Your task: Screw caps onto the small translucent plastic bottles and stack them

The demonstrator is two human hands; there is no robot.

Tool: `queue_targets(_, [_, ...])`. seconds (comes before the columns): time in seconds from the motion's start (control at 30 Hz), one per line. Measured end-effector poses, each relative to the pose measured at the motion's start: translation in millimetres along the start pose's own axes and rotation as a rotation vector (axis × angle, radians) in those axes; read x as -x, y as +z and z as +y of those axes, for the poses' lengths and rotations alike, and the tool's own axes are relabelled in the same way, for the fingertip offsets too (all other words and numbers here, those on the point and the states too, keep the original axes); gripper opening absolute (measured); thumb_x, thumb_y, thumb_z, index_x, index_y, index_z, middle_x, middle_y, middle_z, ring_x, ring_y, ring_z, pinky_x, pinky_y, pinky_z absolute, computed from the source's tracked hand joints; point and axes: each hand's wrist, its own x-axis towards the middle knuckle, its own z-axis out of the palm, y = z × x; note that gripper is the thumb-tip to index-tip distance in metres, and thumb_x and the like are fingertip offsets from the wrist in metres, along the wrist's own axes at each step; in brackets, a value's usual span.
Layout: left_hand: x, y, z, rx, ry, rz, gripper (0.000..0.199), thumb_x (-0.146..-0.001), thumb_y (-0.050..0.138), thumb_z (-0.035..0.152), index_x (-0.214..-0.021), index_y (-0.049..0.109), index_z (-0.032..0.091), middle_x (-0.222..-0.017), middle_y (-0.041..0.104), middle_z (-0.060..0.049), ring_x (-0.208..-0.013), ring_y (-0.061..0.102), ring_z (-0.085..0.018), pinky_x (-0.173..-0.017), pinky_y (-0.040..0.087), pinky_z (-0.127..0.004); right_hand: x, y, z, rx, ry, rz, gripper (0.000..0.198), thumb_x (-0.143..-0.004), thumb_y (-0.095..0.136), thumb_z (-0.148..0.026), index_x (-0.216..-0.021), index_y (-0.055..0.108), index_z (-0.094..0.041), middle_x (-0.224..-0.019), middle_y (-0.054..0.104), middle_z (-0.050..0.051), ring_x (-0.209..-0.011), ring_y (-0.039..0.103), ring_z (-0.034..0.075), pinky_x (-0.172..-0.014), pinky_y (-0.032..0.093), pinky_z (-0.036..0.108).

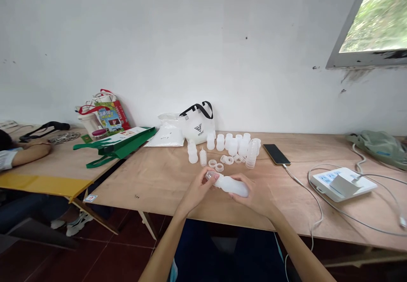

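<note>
A translucent white baby bottle (234, 186) lies nearly sideways between my hands, just above the front of the table. My left hand (202, 183) is closed around the clear cap (210, 175) at the bottle's left end. The bottle's body is in the grip of my right hand (251, 194), fingers wrapped about its wider end. Behind my hands several white ring collars (219, 167) lie flat. Beyond them stand several white bottles (233, 147), a stack of clear caps (252, 154), and a small ribbed translucent stack (202, 157).
A phone (276, 154) on a white cable and a white power strip (343, 183) lie to the right. At the back are a white bag (199, 125) and a plastic packet (168, 132). A green bag (121, 144) bridges the left table, where another person's arm (33, 152) rests.
</note>
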Motion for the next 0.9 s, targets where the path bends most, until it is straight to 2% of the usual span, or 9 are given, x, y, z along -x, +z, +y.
queue_targets(0.13, [5, 10, 8, 0.095, 0.004, -0.003, 0.037, -0.094, 0.06, 0.054, -0.107, 0.062, 0.02, -0.094, 0.068, -0.004, -0.078, 0.064, -0.017, -0.073, 0.054, -0.029, 3, 3, 2, 0.04, -0.082, 0.119, 0.036, -0.087, 0.065, -0.042, -0.12, 0.059, -0.029, -0.116, 0.072, 0.005, -0.102, 0.069, 0.027, -0.087, 0.055, 0.042])
queue_targets(0.3, [10, 22, 11, 0.156, 0.044, 0.097, 0.04, -0.093, 0.061, 0.055, -0.107, 0.065, 0.018, -0.098, 0.07, -0.006, -0.08, 0.065, -0.018, -0.072, 0.057, -0.029, 8, 5, -7, 0.197, -0.182, 0.282, 0.035, -0.09, 0.061, -0.044, -0.12, 0.065, -0.026, -0.107, 0.074, 0.01, -0.097, 0.071, 0.03, -0.08, 0.057, 0.042])
queue_targets(0.43, [11, 24, 14, 0.21, 0.042, 0.071, 0.042, -0.091, 0.062, 0.057, -0.106, 0.065, 0.017, -0.102, 0.07, -0.007, -0.088, 0.065, -0.02, -0.078, 0.058, -0.032, 14, 2, -18, 0.144, -0.16, 0.323, 0.035, -0.088, 0.064, -0.046, -0.117, 0.066, -0.027, -0.103, 0.074, 0.01, -0.093, 0.071, 0.03, -0.077, 0.057, 0.042])
queue_targets(0.57, [17, 22, 28, 0.162, 0.064, 0.004, 0.037, -0.093, 0.061, 0.054, -0.108, 0.064, 0.02, -0.109, 0.07, -0.007, -0.097, 0.065, -0.022, -0.085, 0.055, -0.032, 15, -7, -27, -0.137, -0.047, 0.211, 0.032, -0.08, 0.074, -0.047, -0.104, 0.065, -0.028, -0.095, 0.073, 0.003, -0.082, 0.069, 0.024, -0.069, 0.055, 0.035])
queue_targets(0.7, [28, 22, 43, 0.099, 0.117, -0.047, 0.033, -0.096, 0.059, 0.05, -0.113, 0.063, 0.022, -0.117, 0.069, -0.007, -0.105, 0.064, -0.024, -0.091, 0.051, -0.032, 13, -14, -27, -0.557, 0.073, -0.031, 0.035, -0.076, 0.078, -0.051, -0.088, 0.06, -0.024, -0.071, 0.064, -0.003, -0.056, 0.057, 0.014, -0.049, 0.042, 0.025])
queue_targets(0.8, [32, 24, 45, 0.109, 0.11, -0.051, 0.032, -0.096, 0.059, 0.05, -0.114, 0.06, 0.023, -0.119, 0.068, -0.007, -0.107, 0.065, -0.024, -0.092, 0.051, -0.034, 12, -12, -25, -0.788, 0.131, -0.173, 0.037, -0.077, 0.079, -0.05, -0.09, 0.056, -0.023, -0.069, 0.063, -0.004, -0.049, 0.05, 0.01, -0.043, 0.031, 0.021])
queue_targets(0.9, [31, 25, 41, 0.175, 0.077, -0.042, 0.046, -0.091, 0.069, 0.045, -0.127, 0.049, 0.025, -0.124, 0.066, -0.008, -0.111, 0.065, -0.025, -0.093, 0.052, -0.035, 11, -5, -26, -0.867, 0.143, -0.175, 0.033, -0.085, 0.073, -0.051, -0.095, 0.056, -0.023, -0.073, 0.065, -0.002, -0.051, 0.052, 0.01, -0.042, 0.029, 0.02])
